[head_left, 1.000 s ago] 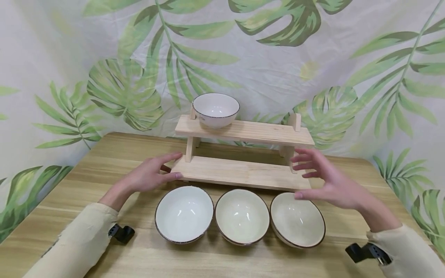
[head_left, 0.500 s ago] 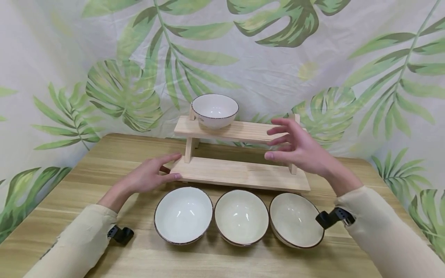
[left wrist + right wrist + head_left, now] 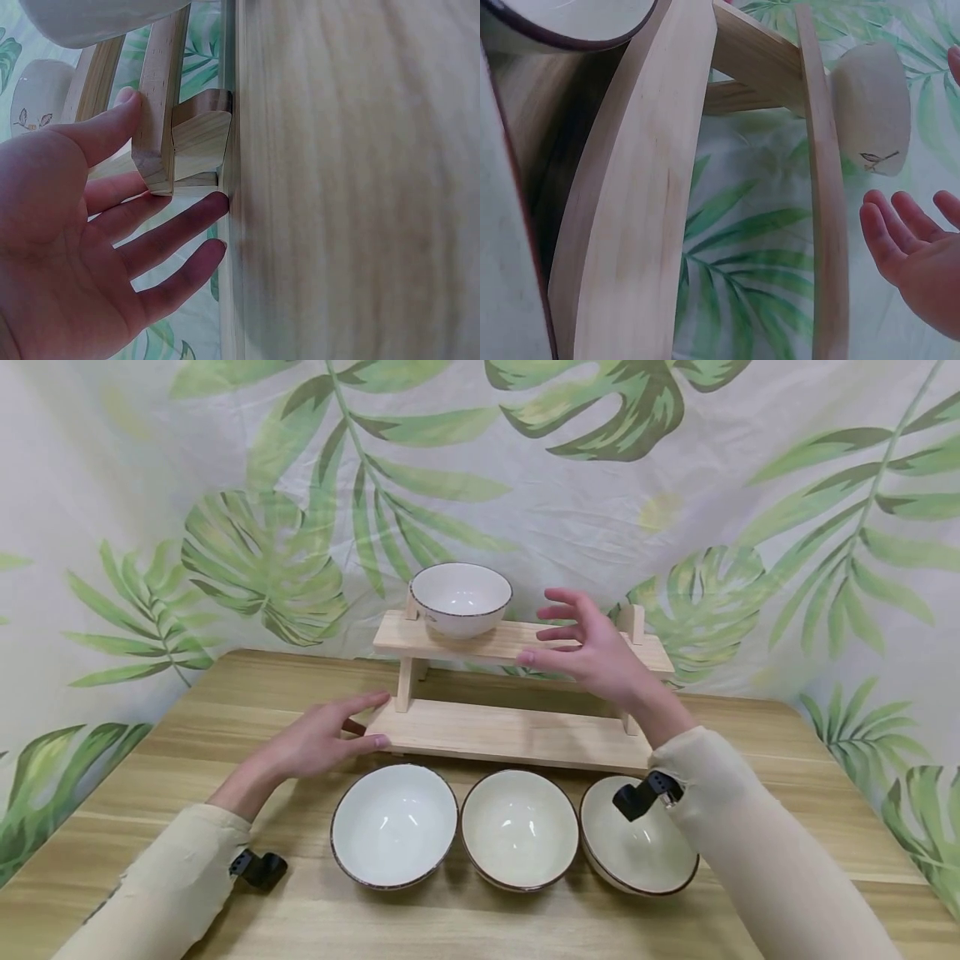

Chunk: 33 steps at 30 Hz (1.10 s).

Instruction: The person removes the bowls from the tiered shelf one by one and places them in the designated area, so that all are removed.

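A two-tier wooden shelf (image 3: 480, 727) stands at the back of the table. My left hand (image 3: 318, 739) rests against the left end of its lower board; in the left wrist view the thumb lies along the board (image 3: 154, 112) and the other fingers extend past its end. On the upper board's left part sits a white bowl (image 3: 461, 597) with a dark rim, upright. My right hand (image 3: 588, 647) hovers over the upper board, right of that bowl and apart from it, fingers spread and holding nothing. The right wrist view shows the bowl's painted side (image 3: 874, 112) near the fingertips.
Three bowls stand in a row before the shelf: a white bowl (image 3: 393, 827), a cream bowl (image 3: 521, 831) and another cream bowl (image 3: 626, 852), partly covered by my right sleeve and wrist camera. A leaf-print cloth (image 3: 585, 510) hangs behind the table (image 3: 360, 927).
My right hand has moved up and left, from above the right-hand bowl to over the upper board near the white bowl. My left hand stays at the shelf's end.
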Motion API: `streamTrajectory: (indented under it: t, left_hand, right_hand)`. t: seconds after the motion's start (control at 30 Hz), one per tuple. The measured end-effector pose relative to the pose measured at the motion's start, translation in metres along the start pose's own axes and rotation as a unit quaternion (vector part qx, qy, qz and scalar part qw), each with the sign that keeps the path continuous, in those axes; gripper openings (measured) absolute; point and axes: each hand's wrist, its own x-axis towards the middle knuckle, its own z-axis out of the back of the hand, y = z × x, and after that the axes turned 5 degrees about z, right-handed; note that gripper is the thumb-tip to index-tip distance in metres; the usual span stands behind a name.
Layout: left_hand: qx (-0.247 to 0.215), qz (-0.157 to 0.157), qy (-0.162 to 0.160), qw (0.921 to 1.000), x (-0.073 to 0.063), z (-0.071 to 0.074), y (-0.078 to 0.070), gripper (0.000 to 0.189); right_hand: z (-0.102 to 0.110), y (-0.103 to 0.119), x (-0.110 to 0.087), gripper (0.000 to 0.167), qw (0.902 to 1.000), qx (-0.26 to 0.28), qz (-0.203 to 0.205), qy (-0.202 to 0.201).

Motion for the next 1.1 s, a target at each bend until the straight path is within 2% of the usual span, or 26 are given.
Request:
streamTrajectory:
  t: [0.17, 0.4, 0.77, 1.1]
  left_hand:
    - [-0.004, 0.003, 0.001, 1.0, -0.001, -0.001, 0.001, 0.074]
    - [0.001, 0.007, -0.002, 1.0, -0.001, 0.0, 0.0, 0.074]
    - [0.001, 0.007, 0.001, 1.0, 0.0, -0.001, 0.0, 0.074]
    - [0.003, 0.009, 0.001, 1.0, 0.0, -0.001, 0.001, 0.074]
  right_hand:
    - [-0.011, -0.005, 0.013, 0.099, 0.9996, 0.023, -0.012, -0.013]
    - [-0.021, -0.005, 0.031, 0.104, 0.9991, 0.019, -0.014, -0.034]
    - [-0.043, -0.004, 0.054, 0.115, 0.9988, 0.026, -0.03, -0.028]
    - [-0.057, -0.001, 0.067, 0.111, 0.9987, 0.023, -0.02, -0.041]
